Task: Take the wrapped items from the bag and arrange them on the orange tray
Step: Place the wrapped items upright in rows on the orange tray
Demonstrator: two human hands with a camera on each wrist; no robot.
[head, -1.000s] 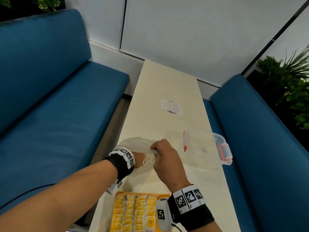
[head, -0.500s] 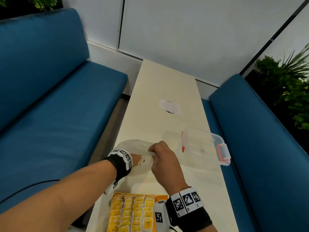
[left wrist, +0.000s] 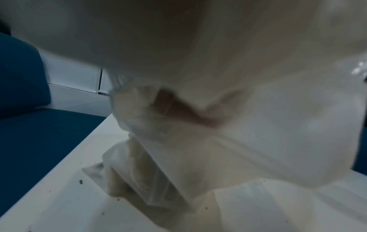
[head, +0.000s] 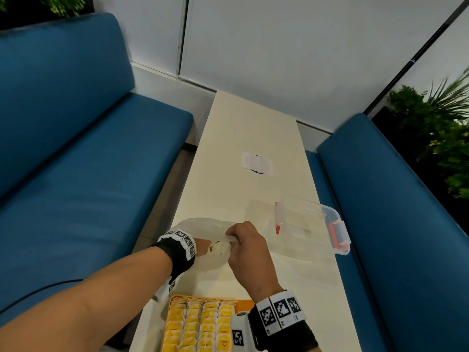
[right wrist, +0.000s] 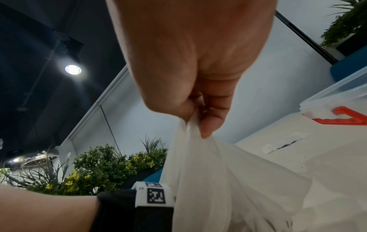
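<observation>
A translucent white plastic bag [head: 203, 227] lies on the cream table [head: 241, 123] just beyond the orange tray [head: 245, 304]. My right hand [head: 243, 240] pinches the bag's bunched rim between thumb and fingers [right wrist: 206, 125] and holds it up. Up to the wrist, my left hand [head: 203, 248] is inside the bag. The film hides its fingers, and the left wrist view shows only a blurred shape behind the bag [left wrist: 258, 125]. Several rows of yellow wrapped items [head: 200, 323] fill the tray's left part.
A clear plastic box [head: 312, 224] with red clips stands at the table's right edge, close to my right hand. A taped white patch [head: 257, 163] marks the table's middle. Blue sofas [head: 88, 174] [head: 393, 224] flank the narrow table.
Hardly anything differs. My right hand keeps its pinch on the bag's rim and my left hand stays inside the bag; the head view has shifted slightly.
</observation>
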